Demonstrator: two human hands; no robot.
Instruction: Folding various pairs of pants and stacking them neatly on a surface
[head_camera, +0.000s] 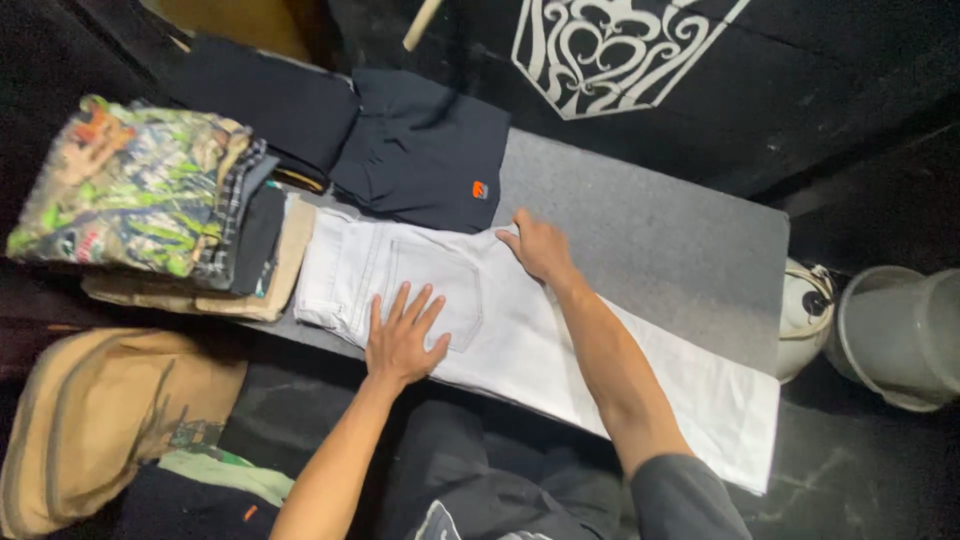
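Note:
White jeans lie flat along a grey padded board, waistband to the left and legs running to the lower right. My left hand rests palm down, fingers spread, on the back pocket. At the far edge of the seat area, my right hand presses flat on the fabric. Neither hand grips anything.
A stack of folded clothes topped by a colourful camouflage piece sits at the board's left end. Dark folded garments lie behind the jeans. A tan bag is at lower left, a grey bucket at the right.

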